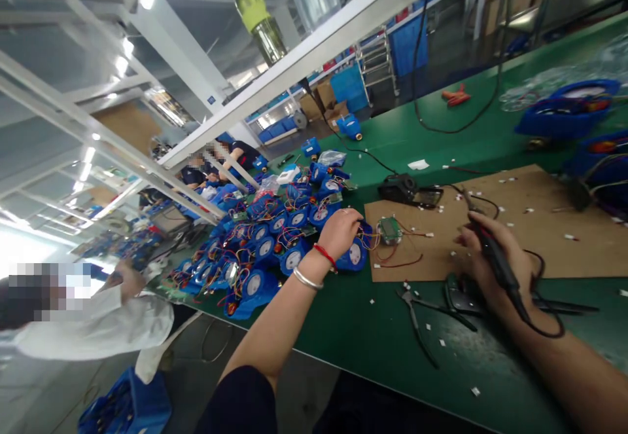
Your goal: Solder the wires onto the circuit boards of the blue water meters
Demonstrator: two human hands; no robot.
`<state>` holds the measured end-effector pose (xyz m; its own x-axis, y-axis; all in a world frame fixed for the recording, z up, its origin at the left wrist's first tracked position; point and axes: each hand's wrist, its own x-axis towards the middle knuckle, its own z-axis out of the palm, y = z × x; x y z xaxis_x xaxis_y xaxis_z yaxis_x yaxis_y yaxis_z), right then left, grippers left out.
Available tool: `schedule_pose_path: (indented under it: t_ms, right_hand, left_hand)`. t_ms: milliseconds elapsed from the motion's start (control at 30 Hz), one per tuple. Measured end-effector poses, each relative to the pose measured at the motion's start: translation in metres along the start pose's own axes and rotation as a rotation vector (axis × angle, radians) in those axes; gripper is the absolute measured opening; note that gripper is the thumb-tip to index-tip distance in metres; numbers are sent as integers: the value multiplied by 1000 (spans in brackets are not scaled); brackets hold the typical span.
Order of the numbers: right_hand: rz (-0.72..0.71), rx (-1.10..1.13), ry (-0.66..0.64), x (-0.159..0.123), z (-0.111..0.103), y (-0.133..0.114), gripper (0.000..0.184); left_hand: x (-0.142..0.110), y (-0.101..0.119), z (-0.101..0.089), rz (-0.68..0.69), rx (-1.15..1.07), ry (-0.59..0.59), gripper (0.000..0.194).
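My right hand is wrapped round a black soldering iron, its tip pointing away from me over a brown board. On the board's left edge lies a small green circuit board with a display and loose coloured wires. My left hand has its fingers curled on a blue meter housing beside that circuit board; its fingertips are partly hidden. Below the board, cutting pliers lie with their handles spread. A dark tool lies partly behind my right hand.
Many blue meters with wires crowd the left of the green table. A black device stands behind the board. More blue meters sit at right. A cable hangs from the shelf. A person in white works at left.
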<state>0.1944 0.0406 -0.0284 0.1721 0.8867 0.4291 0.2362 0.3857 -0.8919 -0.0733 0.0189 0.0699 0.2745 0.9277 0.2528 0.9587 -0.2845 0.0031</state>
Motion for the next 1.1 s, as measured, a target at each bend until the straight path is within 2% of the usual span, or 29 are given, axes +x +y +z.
schedule_pose_path:
  t_ms: [100, 333, 700, 967, 1100]
  right_hand:
    - [-1, 2, -36, 0, 0, 3, 35]
    - [-15, -6, -51, 1, -3, 0, 31]
    - [-21, 12, -111, 1, -5, -1, 30]
    - [-80, -10, -148, 0, -3, 6, 30]
    - [-181, -72, -261, -2, 7, 4, 39]
  left_hand:
    - [-1, -9, 6, 88, 45, -53, 17]
    - [11, -11, 32, 218, 160, -151, 21]
    - [12, -16, 38, 158, 157, -132, 7]
    - [12, -15, 42, 149, 114, -177, 17]
    - [9, -12, 45, 120, 93, -178, 26]
